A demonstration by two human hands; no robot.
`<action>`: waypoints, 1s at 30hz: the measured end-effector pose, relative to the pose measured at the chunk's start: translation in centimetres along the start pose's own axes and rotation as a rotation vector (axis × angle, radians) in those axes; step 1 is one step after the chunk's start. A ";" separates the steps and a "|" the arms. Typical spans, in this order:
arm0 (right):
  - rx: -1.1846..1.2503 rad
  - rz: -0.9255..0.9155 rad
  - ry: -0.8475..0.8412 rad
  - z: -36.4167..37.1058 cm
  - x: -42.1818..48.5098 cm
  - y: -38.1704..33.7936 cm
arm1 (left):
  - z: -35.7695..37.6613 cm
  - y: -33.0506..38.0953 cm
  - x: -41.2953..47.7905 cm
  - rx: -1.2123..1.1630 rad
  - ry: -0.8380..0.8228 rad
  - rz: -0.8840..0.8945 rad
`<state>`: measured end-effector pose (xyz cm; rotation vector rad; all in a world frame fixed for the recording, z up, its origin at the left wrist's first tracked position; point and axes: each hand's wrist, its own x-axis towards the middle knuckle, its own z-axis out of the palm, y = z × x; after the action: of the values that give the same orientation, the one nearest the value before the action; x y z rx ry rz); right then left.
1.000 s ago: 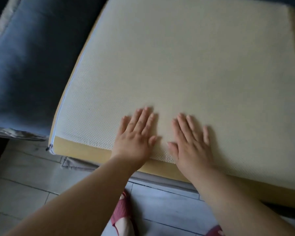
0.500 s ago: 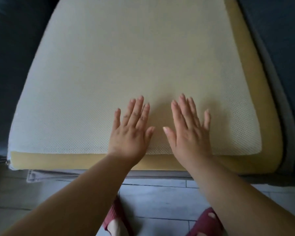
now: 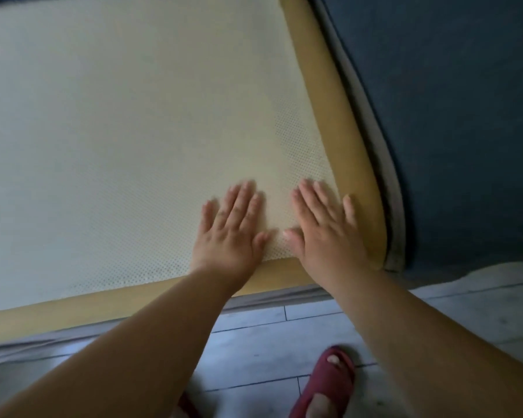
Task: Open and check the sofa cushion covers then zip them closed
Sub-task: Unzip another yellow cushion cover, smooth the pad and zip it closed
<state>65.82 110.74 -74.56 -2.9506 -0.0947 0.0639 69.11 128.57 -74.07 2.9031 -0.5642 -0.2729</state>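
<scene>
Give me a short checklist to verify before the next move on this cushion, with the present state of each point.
1. Left hand flat on the mesh layer: ok.
2. Right hand flat near the mesh corner: ok.
3. Both hands empty: ok.
4. Yellow foam bare along front and right edges, cover not over it: not ok.
5. Zipper in view: cannot tell.
6. Red slipper clear of the sofa: ok.

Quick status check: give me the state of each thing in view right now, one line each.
Left hand: flat, fingers spread, palm down on the mesh.
Right hand: flat, palm down at the mesh corner.
White perforated mesh sheet: lying flat on the foam.
Yellow foam cushion core: bare, no cover over its top.
Dark blue fabric cover: beside the foam, off it.
Red slipper: worn, on the floor.
</scene>
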 end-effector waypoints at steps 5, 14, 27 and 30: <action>0.024 0.080 0.287 -3.8 0.7 2.6 | -1.0 4.4 1.6 -0.030 0.193 0.051; 0.018 0.153 0.101 2.1 -0.8 5.6 | 3.4 8.4 3.5 0.035 0.040 -0.051; 0.027 0.174 0.160 1.9 -0.7 5.0 | 2.5 7.9 3.3 -0.127 0.087 -0.006; 0.110 0.138 0.270 -0.5 0.0 1.5 | -0.2 5.8 1.8 -0.239 0.317 -0.009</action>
<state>65.94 109.17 -74.34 -2.8205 0.1459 -0.3001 68.79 122.62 -73.01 2.6416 -0.4320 0.1119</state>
